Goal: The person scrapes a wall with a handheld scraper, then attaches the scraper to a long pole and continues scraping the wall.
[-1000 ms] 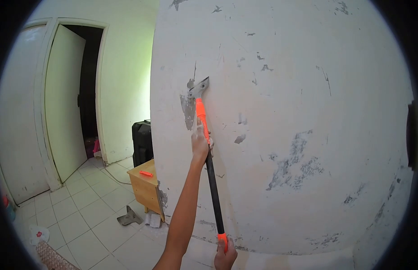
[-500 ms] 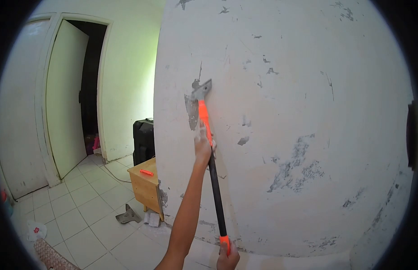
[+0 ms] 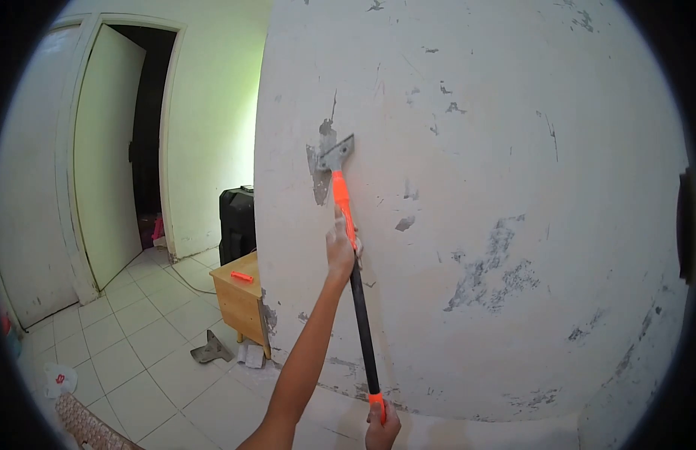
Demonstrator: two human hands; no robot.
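Note:
A long-handled scraper (image 3: 365,337) with an orange neck, black shaft and orange end grip slants up the peeling white wall (image 3: 475,172). Its wide grey head (image 3: 337,154) lies against the wall, partly over a grey patch of stripped paint (image 3: 320,184). High on the handle, around the lower part of the orange neck, my left hand (image 3: 340,247) is closed, its index finger pointing up along it. At the bottom of the view, my right hand (image 3: 382,427) wraps the orange end grip.
Left of the wall stands a small wooden cabinet (image 3: 239,300) with an orange object (image 3: 242,277) on top. A black case (image 3: 237,225) is behind it. On the tiled floor (image 3: 149,367) lie a grey flat piece (image 3: 211,347) and a whitish block (image 3: 250,355). A door (image 3: 108,157) stands ajar.
The scraper head has moved slightly down the wall, with both hands still on the handle. More grey shows above the head, beside the upper part of the patch.

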